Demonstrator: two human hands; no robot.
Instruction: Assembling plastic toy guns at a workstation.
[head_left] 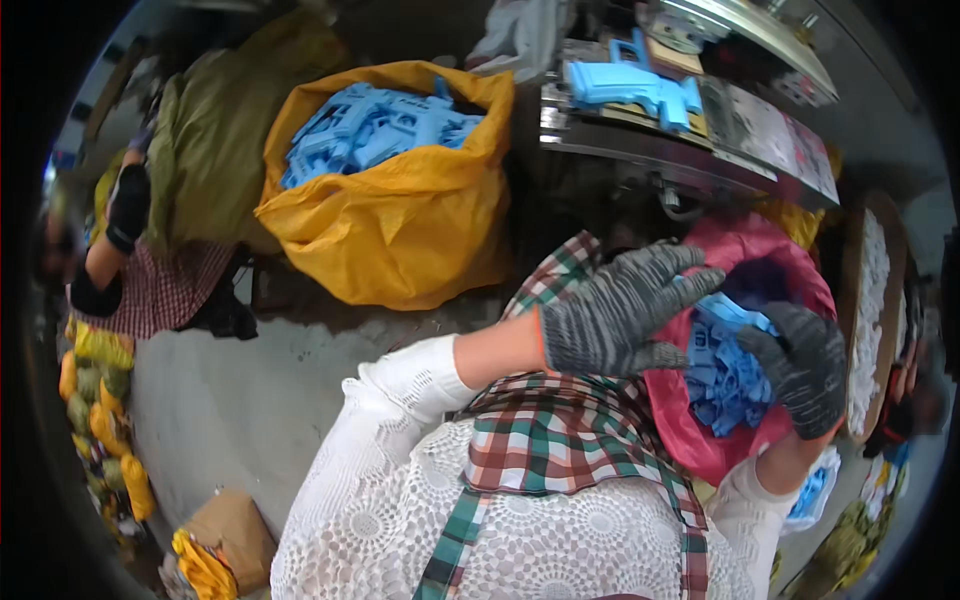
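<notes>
My left hand, in a grey knitted glove, reaches over the near-left rim of a pink sack. Its fingers are stretched and apart, and nothing is in its palm that I can see. My right hand, in a darker glove, is bent over the sack's right side. Its fingertips close on a light-blue plastic toy gun piece, partly hidden by the fingers. Below both hands, many blue plastic pieces fill the sack.
A yellow sack of blue toy gun pieces stands ahead to the left. On the machine table lies a light-blue toy gun shell. Another person's gloved hand shows beside an olive sack. A brown bag lies lower left.
</notes>
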